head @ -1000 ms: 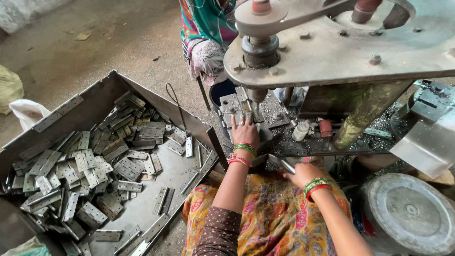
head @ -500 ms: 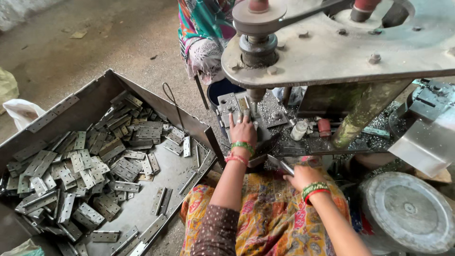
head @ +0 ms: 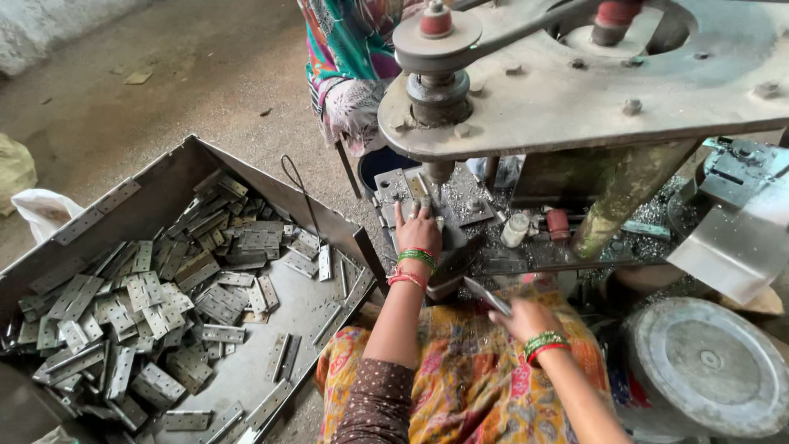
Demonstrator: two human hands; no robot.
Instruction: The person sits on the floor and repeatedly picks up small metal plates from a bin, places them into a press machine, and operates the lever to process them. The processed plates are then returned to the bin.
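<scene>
**Feeding a hinge plate at a bench press**

The left hand (head: 419,232) lies flat, fingers extended and open, on the grey steel die block (head: 454,238) directly beneath the vertical punch spindle (head: 437,168) of the heavy grey cast-metal press frame (head: 592,90). Whether a workpiece lies under its fingertips cannot be told. The right hand (head: 526,316) is closed around a thin, flat, grey metal hinge plate (head: 486,296), pinched at one end so that the free end points toward the die block; it hovers over the lap, near the front edge of the press bed (head: 526,255). Both wrists carry green and red bangles.

Judged from its look, the plate is stiff sheet metal, light for its size, smooth and possibly oily, with stamped edges that may be sharp. A hold on the broad faces near one end, as shown, appears to suit it best and keeps fingers off the edges.

A large open grey sheet-metal bin (head: 156,193) stands on the floor at the person's left; similar perforated hinge plates (head: 148,304) lie heaped toward its far-left corner and scattered across its bottom. A small white cylindrical bottle (head: 515,230) and a red cap-like part (head: 559,224) stand on the bed amid metal swarf. A round grey metal lid (head: 707,362) sits at lower right. A second person in a patterned garment (head: 349,57) stands beyond the press.
</scene>
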